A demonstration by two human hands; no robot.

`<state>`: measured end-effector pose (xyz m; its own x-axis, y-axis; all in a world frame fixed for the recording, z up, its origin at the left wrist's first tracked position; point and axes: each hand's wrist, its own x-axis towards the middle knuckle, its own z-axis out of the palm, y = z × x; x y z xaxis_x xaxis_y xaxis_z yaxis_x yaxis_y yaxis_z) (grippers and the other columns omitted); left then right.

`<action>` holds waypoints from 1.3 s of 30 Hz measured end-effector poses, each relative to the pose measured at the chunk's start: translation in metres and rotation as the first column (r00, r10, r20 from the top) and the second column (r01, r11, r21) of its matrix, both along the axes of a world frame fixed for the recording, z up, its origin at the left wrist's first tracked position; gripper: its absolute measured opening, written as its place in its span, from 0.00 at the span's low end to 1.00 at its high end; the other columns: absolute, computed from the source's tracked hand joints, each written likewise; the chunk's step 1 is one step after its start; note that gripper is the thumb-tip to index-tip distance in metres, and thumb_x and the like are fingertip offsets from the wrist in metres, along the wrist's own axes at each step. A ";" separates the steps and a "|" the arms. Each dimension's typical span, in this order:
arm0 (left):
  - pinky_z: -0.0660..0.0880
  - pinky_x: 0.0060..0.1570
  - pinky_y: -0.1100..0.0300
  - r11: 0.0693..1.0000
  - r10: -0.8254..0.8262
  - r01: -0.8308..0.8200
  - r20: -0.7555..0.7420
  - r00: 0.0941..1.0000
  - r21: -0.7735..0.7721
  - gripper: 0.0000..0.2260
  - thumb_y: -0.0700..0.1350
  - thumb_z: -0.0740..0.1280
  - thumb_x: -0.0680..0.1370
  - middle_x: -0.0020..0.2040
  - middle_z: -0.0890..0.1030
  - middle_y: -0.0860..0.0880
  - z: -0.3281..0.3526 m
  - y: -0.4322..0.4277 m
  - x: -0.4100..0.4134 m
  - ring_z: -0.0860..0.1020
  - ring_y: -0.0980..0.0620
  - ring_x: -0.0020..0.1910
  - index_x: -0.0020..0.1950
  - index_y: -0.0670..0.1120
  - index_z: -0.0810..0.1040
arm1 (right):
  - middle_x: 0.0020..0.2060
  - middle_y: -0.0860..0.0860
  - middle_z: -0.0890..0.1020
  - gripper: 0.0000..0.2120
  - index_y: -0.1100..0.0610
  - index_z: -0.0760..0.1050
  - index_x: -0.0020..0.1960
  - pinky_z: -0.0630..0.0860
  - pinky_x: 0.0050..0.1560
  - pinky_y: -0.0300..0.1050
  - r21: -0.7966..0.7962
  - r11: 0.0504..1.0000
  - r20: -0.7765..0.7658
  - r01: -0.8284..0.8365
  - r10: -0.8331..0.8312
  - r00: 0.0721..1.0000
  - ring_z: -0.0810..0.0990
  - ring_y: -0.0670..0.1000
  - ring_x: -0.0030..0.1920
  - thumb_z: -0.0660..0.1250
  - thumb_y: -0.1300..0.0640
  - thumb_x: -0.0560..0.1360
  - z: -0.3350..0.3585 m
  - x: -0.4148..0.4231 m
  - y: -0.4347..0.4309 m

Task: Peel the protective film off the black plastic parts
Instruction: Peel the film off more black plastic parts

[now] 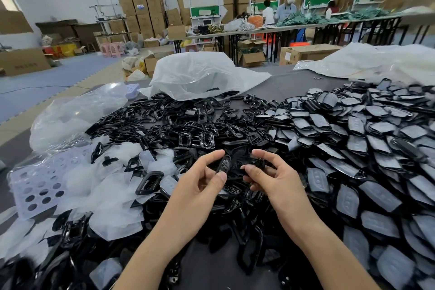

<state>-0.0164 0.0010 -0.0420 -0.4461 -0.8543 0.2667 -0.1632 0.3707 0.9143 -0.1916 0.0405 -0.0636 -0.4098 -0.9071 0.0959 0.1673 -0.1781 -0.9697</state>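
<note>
My left hand [200, 178] pinches a small black plastic part [222, 165] between thumb and forefinger, just above the table. My right hand [270, 175] is close beside it, fingers curled round another dark piece [260, 163]; what that piece is I cannot make out. A heap of glossy bare black parts [188, 125] lies in the middle. To the right spreads a big pile of black parts still covered with grey film [364, 139]. Peeled white film pieces [113, 186] lie at the left.
A crumpled clear plastic bag [200, 75] sits behind the heap, another bag [77, 113] at the left, more plastic sheeting [376, 59] at the far right. A perforated lilac sheet [37, 186] lies at the left edge. People work at long tables [282, 28] in the background among cardboard boxes.
</note>
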 end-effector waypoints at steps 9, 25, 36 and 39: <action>0.74 0.43 0.65 0.998 0.057 -0.056 -0.034 0.998 0.020 0.16 0.45 0.64 0.82 0.37 0.74 0.52 -0.009 0.000 0.006 0.76 0.50 0.39 0.57 0.68 0.77 | 0.46 0.51 0.88 0.11 0.53 0.81 0.57 0.80 0.43 0.35 0.009 0.998 -0.015 -0.068 0.068 0.998 0.87 0.50 0.45 0.62 0.63 0.83 -0.004 0.007 0.000; 0.74 0.40 0.71 0.960 0.274 -0.253 -0.213 0.938 0.121 0.02 0.47 0.72 0.77 0.40 0.83 0.52 -0.009 0.002 0.000 0.80 0.57 0.38 0.46 0.53 0.80 | 0.43 0.48 0.87 0.14 0.47 0.86 0.52 0.81 0.48 0.35 -0.012 0.989 0.080 -0.144 0.145 0.986 0.88 0.54 0.48 0.66 0.64 0.80 0.003 0.024 0.002; 0.78 0.51 0.52 0.975 0.104 -0.050 -0.245 0.964 0.216 0.09 0.45 0.69 0.79 0.41 0.82 0.52 -0.010 -0.001 0.004 0.80 0.51 0.40 0.55 0.59 0.79 | 0.49 0.58 0.87 0.12 0.49 0.85 0.56 0.80 0.49 0.36 -0.092 0.952 0.066 -0.291 0.297 0.953 0.87 0.55 0.51 0.67 0.53 0.76 0.008 0.025 0.007; 0.78 0.57 0.48 0.976 0.017 0.027 -0.201 0.979 0.215 0.10 0.47 0.69 0.80 0.47 0.83 0.46 -0.008 0.000 0.009 0.81 0.48 0.45 0.59 0.58 0.80 | 0.51 0.58 0.87 0.12 0.50 0.85 0.57 0.80 0.50 0.37 -0.086 0.939 0.059 -0.333 0.338 0.939 0.87 0.56 0.51 0.67 0.53 0.77 0.009 0.021 0.009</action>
